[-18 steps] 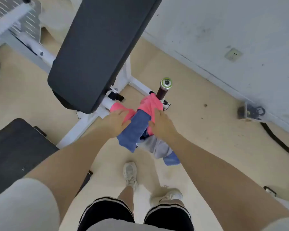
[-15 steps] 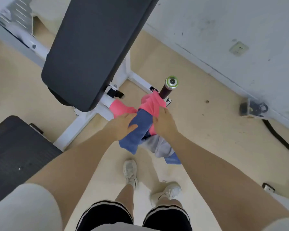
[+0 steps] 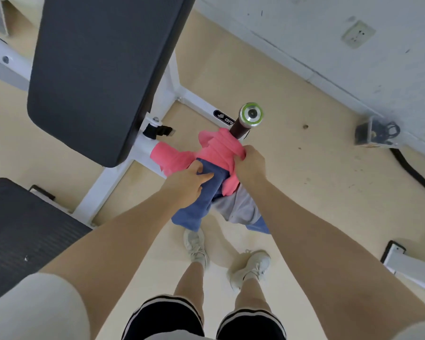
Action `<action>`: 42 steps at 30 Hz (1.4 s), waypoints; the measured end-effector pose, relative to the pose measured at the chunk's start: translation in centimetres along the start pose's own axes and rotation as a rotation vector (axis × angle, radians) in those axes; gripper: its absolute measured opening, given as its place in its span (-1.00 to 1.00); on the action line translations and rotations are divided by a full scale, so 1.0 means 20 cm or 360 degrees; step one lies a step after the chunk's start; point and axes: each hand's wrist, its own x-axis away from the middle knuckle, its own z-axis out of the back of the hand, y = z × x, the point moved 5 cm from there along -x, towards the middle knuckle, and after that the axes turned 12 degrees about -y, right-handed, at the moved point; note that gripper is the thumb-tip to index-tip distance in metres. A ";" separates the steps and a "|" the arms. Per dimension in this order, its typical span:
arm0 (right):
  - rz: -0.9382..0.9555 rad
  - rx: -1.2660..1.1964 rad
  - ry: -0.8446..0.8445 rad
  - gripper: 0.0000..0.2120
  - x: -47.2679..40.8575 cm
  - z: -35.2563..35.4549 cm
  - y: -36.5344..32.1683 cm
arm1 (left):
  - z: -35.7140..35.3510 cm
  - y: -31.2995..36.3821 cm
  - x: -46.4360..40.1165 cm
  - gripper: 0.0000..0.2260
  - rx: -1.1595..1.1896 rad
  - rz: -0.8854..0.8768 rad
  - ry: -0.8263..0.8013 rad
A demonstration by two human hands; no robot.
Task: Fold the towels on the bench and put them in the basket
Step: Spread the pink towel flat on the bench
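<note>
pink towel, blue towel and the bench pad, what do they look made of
Pink towel: soft matte cloth, likely terry or microfibre; it bunches in the right hand.
Blue towel: similar matte cloth, hanging limp under the left hand.
Bench pad: dark, faintly textured cover, probably vinyl over foam.

bare floor (image 3: 292, 182) right of the towel pile (image 3: 216, 168), bench pad (image 3: 101, 69) and roller post (image 3: 249, 117) close behind

Pink, blue, grey towels (image 3: 217, 153) draped over bench roller bar (image 3: 241, 127).
</note>
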 end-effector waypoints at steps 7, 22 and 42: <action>0.0598 -0.0903 0.0323 -0.84 0.52 0.43 -0.15 | 0.09 0.10 0.07 -0.57 0.0046 0.0208 -0.0481; 0.1026 -0.1227 0.0461 -0.89 1.57 1.35 0.80 | 0.43 1.99 0.66 -0.78 0.0384 -0.1260 0.0564; -0.0028 -0.0547 0.1290 -0.69 2.67 2.25 2.96 | -0.77 4.58 0.50 -0.78 -0.0187 -0.1834 -0.0531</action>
